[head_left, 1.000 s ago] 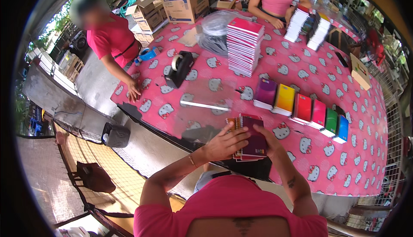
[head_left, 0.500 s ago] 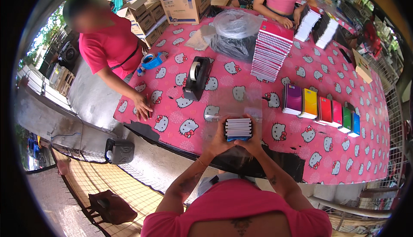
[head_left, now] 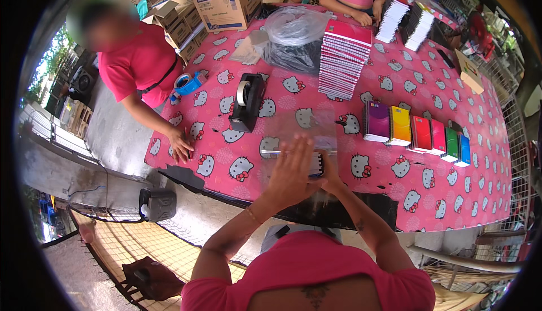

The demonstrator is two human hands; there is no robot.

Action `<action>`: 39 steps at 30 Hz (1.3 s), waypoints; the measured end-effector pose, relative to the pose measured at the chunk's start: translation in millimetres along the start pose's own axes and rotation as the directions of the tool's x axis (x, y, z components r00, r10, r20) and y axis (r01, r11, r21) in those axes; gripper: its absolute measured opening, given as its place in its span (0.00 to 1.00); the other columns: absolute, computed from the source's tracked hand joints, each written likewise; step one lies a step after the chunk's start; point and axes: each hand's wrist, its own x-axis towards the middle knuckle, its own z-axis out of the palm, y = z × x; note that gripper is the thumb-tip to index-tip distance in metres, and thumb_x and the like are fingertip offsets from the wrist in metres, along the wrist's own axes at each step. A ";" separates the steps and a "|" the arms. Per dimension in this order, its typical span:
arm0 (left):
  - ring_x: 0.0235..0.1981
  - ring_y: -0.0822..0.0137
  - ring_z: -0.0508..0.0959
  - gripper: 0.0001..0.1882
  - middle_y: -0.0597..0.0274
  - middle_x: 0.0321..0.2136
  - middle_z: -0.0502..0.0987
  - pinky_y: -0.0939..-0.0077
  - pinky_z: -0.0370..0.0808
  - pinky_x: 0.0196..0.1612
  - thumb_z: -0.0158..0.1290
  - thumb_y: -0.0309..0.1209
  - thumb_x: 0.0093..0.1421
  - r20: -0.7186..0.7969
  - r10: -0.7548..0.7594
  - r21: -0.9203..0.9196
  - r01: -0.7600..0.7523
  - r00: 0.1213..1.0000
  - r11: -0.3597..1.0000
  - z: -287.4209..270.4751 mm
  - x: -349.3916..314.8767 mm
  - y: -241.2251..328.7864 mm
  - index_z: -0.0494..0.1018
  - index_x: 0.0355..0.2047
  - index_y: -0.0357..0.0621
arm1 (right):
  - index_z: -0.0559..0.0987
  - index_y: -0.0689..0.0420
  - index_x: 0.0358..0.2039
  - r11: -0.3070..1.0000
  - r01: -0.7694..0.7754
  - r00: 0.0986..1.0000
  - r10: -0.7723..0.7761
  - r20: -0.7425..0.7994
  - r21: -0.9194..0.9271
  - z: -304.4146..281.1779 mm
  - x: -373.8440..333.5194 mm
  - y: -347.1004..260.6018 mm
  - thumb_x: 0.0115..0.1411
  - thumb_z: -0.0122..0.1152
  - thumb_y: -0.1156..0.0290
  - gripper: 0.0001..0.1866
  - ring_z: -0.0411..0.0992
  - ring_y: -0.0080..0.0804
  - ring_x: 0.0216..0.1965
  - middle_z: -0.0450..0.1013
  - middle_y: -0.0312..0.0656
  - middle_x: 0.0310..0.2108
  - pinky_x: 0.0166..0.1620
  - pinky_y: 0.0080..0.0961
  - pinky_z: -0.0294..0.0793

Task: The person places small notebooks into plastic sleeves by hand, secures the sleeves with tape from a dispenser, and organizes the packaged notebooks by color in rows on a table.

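A small stack of spiral notebooks (head_left: 317, 166) stands at the near edge of the table, partly covered by my hands. My right hand (head_left: 328, 174) grips its right side, thumb toward me. My left hand (head_left: 291, 170) lies across the left part of the stack, its fingers stretched out flat and pointing away from me. Under and beyond the stack lies a clear plastic sheet or bag (head_left: 320, 123); which of the two I cannot tell. Much of the stack is hidden behind my left hand.
A black tape dispenser (head_left: 247, 103) stands left of the plastic. Rows of coloured notebooks (head_left: 420, 132) lie at right, and a tall red notebook stack (head_left: 345, 59) behind. Another person's hand (head_left: 180, 145) rests on the table at left. Cardboard boxes (head_left: 228, 3) stand at the back.
My left hand has gone from the stack's left side to lying flat across it. The stack has turned, its page edges now mostly hidden. My right hand stays on it. The view has shifted slightly.
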 end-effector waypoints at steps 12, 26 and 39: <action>0.26 0.45 0.80 0.44 0.40 0.27 0.78 0.55 0.76 0.30 0.57 0.63 0.55 0.289 -0.783 -0.567 0.757 0.551 0.323 64.4 -7.5 -46.7 0.68 0.48 0.27 | 0.72 0.60 0.54 0.878 -0.303 0.937 0.345 -0.049 0.370 -29.6 -0.5 -2.9 0.53 0.74 0.57 0.33 0.73 0.26 0.41 0.74 0.38 0.44 0.43 0.24 0.72; 0.41 0.38 0.79 0.45 0.35 0.31 0.79 0.48 0.73 0.47 0.44 0.71 0.57 0.087 -0.862 -0.124 0.864 0.499 0.488 116.1 0.4 -85.8 0.78 0.32 0.32 | 0.83 0.57 0.33 0.916 -0.379 0.919 0.355 -0.173 -0.134 -39.2 54.5 9.2 0.58 0.66 0.45 0.24 0.68 0.15 0.22 0.76 0.31 0.26 0.26 0.16 0.69; 0.40 0.41 0.79 0.38 0.40 0.32 0.80 0.52 0.73 0.46 0.41 0.65 0.63 0.234 -0.892 -0.446 0.858 0.385 0.254 105.4 -21.7 -106.1 0.78 0.35 0.37 | 0.79 0.60 0.40 0.845 -0.527 0.820 0.535 -0.204 0.093 -42.9 48.6 19.0 0.60 0.60 0.41 0.29 0.76 0.26 0.34 0.76 0.37 0.31 0.37 0.23 0.75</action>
